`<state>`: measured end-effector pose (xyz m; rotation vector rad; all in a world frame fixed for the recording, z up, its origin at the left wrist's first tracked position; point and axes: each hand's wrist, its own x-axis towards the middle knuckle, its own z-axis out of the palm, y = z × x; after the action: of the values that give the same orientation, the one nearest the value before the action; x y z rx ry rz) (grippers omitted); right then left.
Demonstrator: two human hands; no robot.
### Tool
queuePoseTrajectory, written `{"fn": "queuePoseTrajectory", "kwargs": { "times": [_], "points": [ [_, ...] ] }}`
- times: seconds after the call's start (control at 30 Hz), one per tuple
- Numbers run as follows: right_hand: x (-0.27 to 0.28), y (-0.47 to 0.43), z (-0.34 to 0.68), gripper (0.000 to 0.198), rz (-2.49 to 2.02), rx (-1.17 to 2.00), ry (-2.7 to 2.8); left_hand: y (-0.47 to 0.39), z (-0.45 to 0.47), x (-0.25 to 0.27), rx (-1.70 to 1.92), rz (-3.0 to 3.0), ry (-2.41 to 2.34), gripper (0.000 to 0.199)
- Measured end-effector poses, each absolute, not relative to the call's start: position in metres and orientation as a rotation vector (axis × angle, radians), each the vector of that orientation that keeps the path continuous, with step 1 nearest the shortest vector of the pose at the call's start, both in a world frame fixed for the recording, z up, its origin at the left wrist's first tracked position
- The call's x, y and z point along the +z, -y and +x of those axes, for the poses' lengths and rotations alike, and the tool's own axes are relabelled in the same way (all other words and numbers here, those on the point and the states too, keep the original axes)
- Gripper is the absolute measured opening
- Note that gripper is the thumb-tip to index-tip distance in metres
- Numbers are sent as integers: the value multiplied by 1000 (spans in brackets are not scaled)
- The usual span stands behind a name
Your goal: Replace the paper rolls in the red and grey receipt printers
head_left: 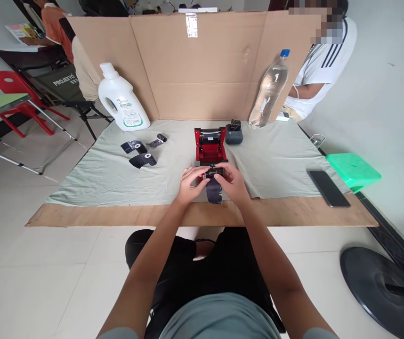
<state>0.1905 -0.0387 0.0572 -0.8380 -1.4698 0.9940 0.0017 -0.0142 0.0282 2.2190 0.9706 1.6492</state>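
Left hand (190,184) and right hand (232,182): both pinching a small dark roll (213,173) between fingertips, left from one end, right from the other; a loose dark tail (214,190) hanging down from it between the wrists. Roll held just in front of the open red printer (211,147), lid tipped back, bay facing up. Whether the roll is touching the printer's front edge: cannot tell.

Risks, judged from the hold:
- Tail dangling free, near the cloth edge; likely snagging or creasing if the roll is turned without taking up slack.
- Fingertip grip at the ends only; a slip on either side probably letting the roll unspool onto the grey cloth (124,179).
- Roll possibly going in the wrong way round, the tail feeding from the wrong face; hard to check from here, hands hiding the core.
- Lid standing open behind the knuckles; a nudge could be dropping it on the fingers.

Further out: a second small dark printer (233,135) just beside the red one. Three more dark rolls (141,153) lying well to the left, partly unwound. White detergent jug (121,100) and clear water bottle (269,89) leaning at the cardboard screen (202,66). Phone (328,188) lying on the board's right edge, close to overhanging. Another person (324,61) sitting beyond the screen, hands not in play.
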Motion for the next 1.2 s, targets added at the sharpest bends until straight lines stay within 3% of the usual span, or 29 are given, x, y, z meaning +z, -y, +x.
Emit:
{"fn": "queuePoseTrajectory", "kwargs": {
  "times": [0.3, 0.47, 0.77, 0.97, 1.2],
  "points": [
    [60, 67, 183, 37, -862, 1068, 1473, 51, 6, 20, 1586, 1697, -985, 38],
    [58, 81, 187, 30, -859, 1050, 1481, 74, 12, 24, 1473, 1474, -886, 49],
    [60, 94, 182, 35, -887, 1061, 1364, 87, 9, 34, 1495, 1511, -885, 36],
    [49, 95, 169, 42, -845, 1073, 1482, 93, -7, 36, 1279, 1451, -985, 54],
    [20, 91, 135, 42, -816, 1143, 1326, 87, -43, 49, 1102, 1486, -1077, 58]
  ]
}}
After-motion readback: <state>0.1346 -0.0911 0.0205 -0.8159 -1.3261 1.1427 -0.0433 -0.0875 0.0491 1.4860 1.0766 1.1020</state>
